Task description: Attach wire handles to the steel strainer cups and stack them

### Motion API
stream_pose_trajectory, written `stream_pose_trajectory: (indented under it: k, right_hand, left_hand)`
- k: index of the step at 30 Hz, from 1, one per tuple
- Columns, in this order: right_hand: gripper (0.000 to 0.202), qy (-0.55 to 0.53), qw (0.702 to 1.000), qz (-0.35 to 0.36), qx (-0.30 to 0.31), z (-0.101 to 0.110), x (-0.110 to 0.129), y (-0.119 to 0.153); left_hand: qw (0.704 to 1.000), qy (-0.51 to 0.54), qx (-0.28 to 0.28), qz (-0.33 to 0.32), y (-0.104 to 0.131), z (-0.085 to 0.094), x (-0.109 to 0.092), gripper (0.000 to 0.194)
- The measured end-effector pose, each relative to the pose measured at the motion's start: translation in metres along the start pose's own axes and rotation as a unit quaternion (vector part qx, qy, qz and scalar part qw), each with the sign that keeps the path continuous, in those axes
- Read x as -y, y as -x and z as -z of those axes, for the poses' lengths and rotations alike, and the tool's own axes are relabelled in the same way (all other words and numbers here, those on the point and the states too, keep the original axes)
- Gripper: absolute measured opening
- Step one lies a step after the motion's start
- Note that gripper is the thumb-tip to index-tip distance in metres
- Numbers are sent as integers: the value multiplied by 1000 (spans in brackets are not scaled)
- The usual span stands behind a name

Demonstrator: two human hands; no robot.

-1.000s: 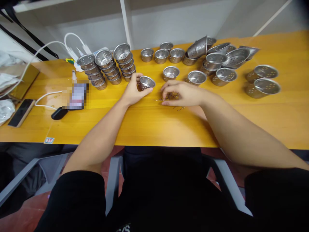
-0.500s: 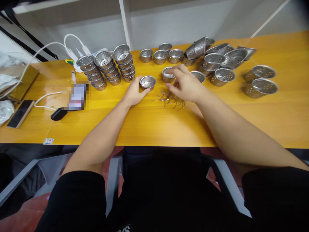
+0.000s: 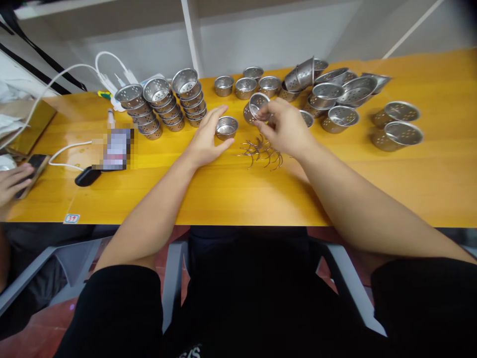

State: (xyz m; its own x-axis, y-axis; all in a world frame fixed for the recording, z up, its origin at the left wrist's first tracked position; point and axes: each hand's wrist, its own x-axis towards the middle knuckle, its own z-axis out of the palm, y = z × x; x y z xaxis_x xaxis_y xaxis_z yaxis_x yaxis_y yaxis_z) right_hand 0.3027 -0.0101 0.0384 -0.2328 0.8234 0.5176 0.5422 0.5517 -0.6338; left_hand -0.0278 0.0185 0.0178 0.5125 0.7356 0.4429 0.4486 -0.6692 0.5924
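Head view: the left hand is near the middle of the frame, its grip spread wide, fingers behind and thumb in front of a small perforated metal cup that stands upright on the worktop. Whether the skin touches that cup cannot be told. Just right of centre, the right hand has its grip nearly closed, thumb and fingertips pinched at the near right side of a tilted cup, whose mouth leans toward the right of the frame. Below this hand, curved wire pieces lie in a loose tangle.

Three stacks of cups stand in the upper left, beside the left hand. Four loose cups are grouped at upper centre, and a jumble of cups fills the upper right, some tipped over. Farther right, two larger-looking cups stand close together. At the left edge, another person's hand is at a phone.
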Motion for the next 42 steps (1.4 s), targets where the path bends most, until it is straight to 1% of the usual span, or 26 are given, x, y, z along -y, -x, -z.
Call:
stream_pose_trajectory:
  k: [1,3,6,9,11,15,18,20,22,24,27,29,31,34,36,39,42]
  right_hand:
    - [66,-48,999,-9,12,0,11,2]
    - [71,-152,985,-43,62,-3,35,6]
    - [77,-278,946,-93,136,-8,64,12]
    - [75,-349,913,-114,176,-7,79,12]
    - [73,-361,908,-111,184,-4,80,10]
    - [73,-325,926,-97,165,0,72,7]
    - [73,-303,941,-91,118,2,69,8]
    - [77,-287,950,-86,81,4,69,9]
    - [82,-261,961,-70,64,6,71,11]
    - [82,-221,972,-40,71,9,73,13]
    - [81,-157,983,6,98,13,74,14]
    - [82,-123,986,26,109,15,74,14]
    - [79,-99,988,36,109,16,71,14]
    - [70,-75,991,39,107,16,67,13]
    - [68,-61,991,52,110,15,64,12]
    - [66,-51,989,82,110,13,61,13]
    - [64,-59,989,87,102,11,59,14]
  left_hand:
    - [1000,1,1,-12,-1,-1,-6,114]
    - [1000,8,3,-30,-2,-5,-17,118]
    - [999,24,1,-28,-2,-10,-31,116]
    - [999,48,5,-7,-2,-8,-40,111]
    - [998,63,13,1,-2,-5,-42,112]
    - [996,90,25,15,1,-1,-39,118]
    - [987,155,43,29,2,-3,-33,128]
    - [978,199,47,35,2,-4,-28,127]
    - [975,216,44,41,1,-3,-26,120]
    - [975,215,37,46,0,-2,-25,116]
    - [975,214,32,53,0,0,-25,112]
    - [975,213,29,60,0,1,-26,111]
    - [975,210,27,66,0,1,-26,112]
    - [976,209,26,61,-1,2,-26,117]
    - [976,211,20,50,-1,2,-26,120]
    - [978,201,23,45,0,3,-25,117]
    - [980,190,32,47,1,3,-22,112]
